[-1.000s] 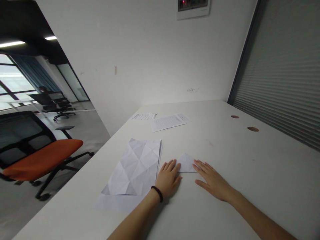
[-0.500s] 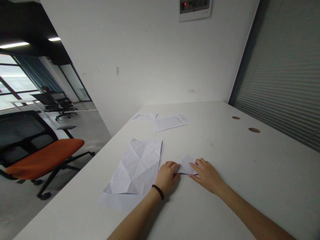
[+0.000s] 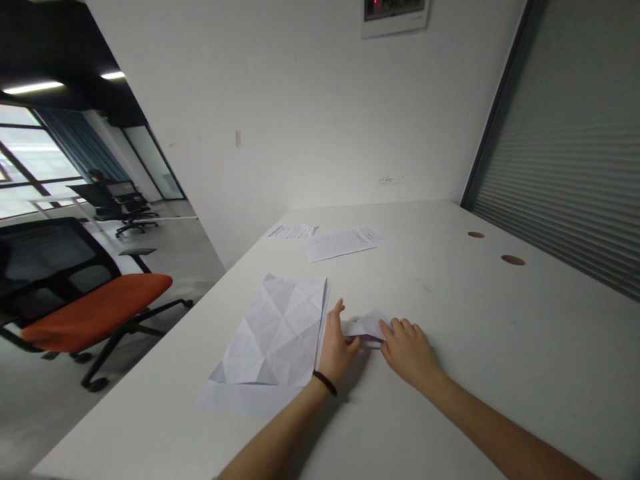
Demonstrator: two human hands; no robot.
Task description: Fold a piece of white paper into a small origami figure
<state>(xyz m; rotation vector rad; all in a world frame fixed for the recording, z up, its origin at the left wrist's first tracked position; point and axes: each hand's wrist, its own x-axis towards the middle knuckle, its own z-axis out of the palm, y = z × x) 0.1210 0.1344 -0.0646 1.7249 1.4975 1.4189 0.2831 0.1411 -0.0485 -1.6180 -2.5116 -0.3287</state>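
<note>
A small folded piece of white paper (image 3: pixel 371 324) lies on the table between my two hands, with one flap raised and creased. My right hand (image 3: pixel 411 352) grips its right end, the fingers on top and the thumb low at the near edge. At the paper's left end is my left hand (image 3: pixel 338 347), a dark band round its wrist. Its fingers are lifted and spread from the thumb, which is at the near left edge of the paper. Left of that hand lies a larger creased white sheet (image 3: pixel 277 327) on top of other plain sheets.
The white table (image 3: pixel 450 413) runs back to a wall. Printed sheets (image 3: pixel 343 244) lie farther back. Two round holes (image 3: pixel 513 260) pierce the tabletop at right, beside a blind (image 3: pixel 565 167). An orange-seated chair (image 3: pixel 100 310) stands left; a person sits in the far background.
My left hand has lifted its fingers away from the paper and opened. The paper's left side has risen slightly. My right hand stays on the right end.
</note>
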